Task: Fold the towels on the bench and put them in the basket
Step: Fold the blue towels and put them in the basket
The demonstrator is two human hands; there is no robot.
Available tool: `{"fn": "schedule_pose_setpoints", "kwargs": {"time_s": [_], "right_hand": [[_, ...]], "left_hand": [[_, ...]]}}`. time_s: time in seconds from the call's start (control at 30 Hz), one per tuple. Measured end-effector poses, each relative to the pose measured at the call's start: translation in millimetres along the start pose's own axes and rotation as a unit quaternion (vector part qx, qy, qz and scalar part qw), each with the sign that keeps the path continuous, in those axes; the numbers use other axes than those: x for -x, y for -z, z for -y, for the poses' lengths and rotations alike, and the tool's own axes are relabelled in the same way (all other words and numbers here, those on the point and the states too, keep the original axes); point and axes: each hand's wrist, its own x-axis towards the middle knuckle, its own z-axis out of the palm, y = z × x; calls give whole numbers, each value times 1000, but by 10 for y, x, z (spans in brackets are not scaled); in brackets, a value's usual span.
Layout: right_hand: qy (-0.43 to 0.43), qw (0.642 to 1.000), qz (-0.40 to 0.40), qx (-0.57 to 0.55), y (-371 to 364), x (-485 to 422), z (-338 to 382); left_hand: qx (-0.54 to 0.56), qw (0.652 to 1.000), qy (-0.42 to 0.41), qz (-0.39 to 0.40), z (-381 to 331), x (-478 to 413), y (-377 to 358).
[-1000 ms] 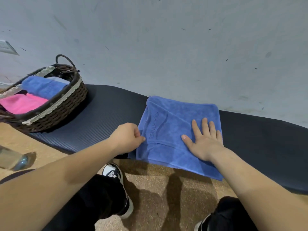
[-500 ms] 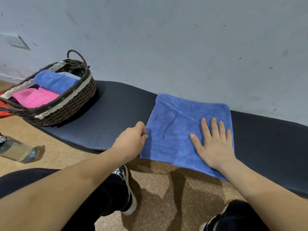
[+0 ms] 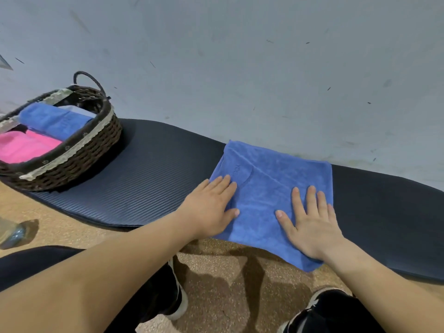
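Note:
A blue towel point(image 3: 271, 186), folded into a rough square, lies on the dark padded bench point(image 3: 156, 174), its near edge hanging over the bench front. My left hand point(image 3: 211, 207) rests flat on the towel's left edge, fingers spread. My right hand point(image 3: 310, 222) lies flat on its right half, palm down. The dark wicker basket point(image 3: 79, 152) sits at the bench's left end and holds a folded blue towel point(image 3: 52, 121) and a folded pink towel point(image 3: 26, 145).
A grey wall point(image 3: 240, 68) runs right behind the bench. The floor point(image 3: 228, 280) in front is tan and speckled. My dark-trousered legs and a shoe point(image 3: 177, 299) are below the bench edge. A clear bottle point(image 3: 12, 234) lies on the floor at far left.
My left hand was closed on the towel's left edge; it now lies open and flat on the towel. The right hand stays pressed flat.

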Motion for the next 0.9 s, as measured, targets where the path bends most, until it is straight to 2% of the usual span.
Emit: {"fn": "schedule_pose_setpoints", "kwargs": {"time_s": [0.13,0.2,0.4,0.53,0.7,0.83,0.9], "right_hand": [[-48,997,50,27,159,9,41],[-55,998,25,33,277,-43,69],[100,985,-106,-91,524,-610,316],[135,971,-147,-134,524,-1025,531],[102,976,-123,-150,795,-1507,866],[45,971,-88,-218,876,-1768,1016],[14,957,-89,-275,893,-1826,1024]], "left_hand": [[3,996,69,56,42,-181,67],[13,994,83,68,52,-271,122],[-3,994,93,50,53,-396,148],[2,994,84,70,85,-375,219],[1,999,39,32,301,-371,273],[-15,998,55,27,434,-353,222],[2,997,73,39,474,-336,207]]}}
